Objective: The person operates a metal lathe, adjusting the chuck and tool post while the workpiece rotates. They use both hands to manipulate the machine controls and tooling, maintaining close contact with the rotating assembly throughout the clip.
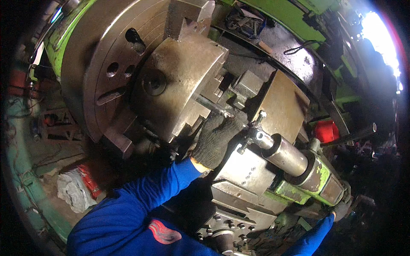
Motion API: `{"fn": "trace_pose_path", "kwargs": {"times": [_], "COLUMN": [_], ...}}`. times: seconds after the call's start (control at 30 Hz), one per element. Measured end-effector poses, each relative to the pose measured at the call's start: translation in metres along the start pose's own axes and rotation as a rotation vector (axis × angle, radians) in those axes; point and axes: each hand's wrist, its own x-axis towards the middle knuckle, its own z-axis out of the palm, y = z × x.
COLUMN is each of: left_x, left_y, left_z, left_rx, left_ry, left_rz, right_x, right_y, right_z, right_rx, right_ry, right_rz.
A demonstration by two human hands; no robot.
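Hands are gloved: the left hand (215, 138) is closed around a steel bar (213, 106) beside the chuck (171, 81); the right hand (341, 210), near the tailstock (307, 170), cannot be judged.

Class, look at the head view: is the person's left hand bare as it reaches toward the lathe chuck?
No, the left hand wears a dark knitted glove, resting by the rod beside the chuck.

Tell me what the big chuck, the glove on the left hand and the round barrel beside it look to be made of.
Chuck: likely steel or cast iron, a dull grey-brown, oily, worn surface. Glove on the left hand: knitted fabric, dark, with a visible weave. Barrel: seemingly bare polished steel, showing a bright sheen along its length.
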Motion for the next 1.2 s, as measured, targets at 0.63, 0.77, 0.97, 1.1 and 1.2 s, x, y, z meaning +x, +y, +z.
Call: {"fn": "trace_pose_path", "kwargs": {"times": [0.63, 0.77, 0.97, 1.1, 1.2], "left_x": [0.006, 0.000, 0.004, 0.002, 0.000], "left_y": [0.006, 0.011, 0.003, 0.007, 0.012], "left_z": [0.008, 0.011, 0.005, 0.009, 0.011], "left_rx": [-0.119, -0.099, -0.036, -0.135, -0.072], "left_ry": [0.019, 0.032, 0.001, 0.039, 0.030], "left_rz": [-0.054, -0.047, 0.027, 0.022, -0.054], "right_x": [0.074, 0.064, 0.095, 0.103, 0.074], "right_y": [0.078, 0.075, 0.101, 0.120, 0.097], "right_z": [-0.021, -0.015, 0.004, 0.006, 0.022], "right_rx": [-0.478, -0.035, 0.098, 0.012, 0.004], "right_ry": [-0.241, -0.086, -0.204, -0.061, -0.145], "right_rz": [-0.245, -0.104, -0.077, -0.292, -0.115]}}
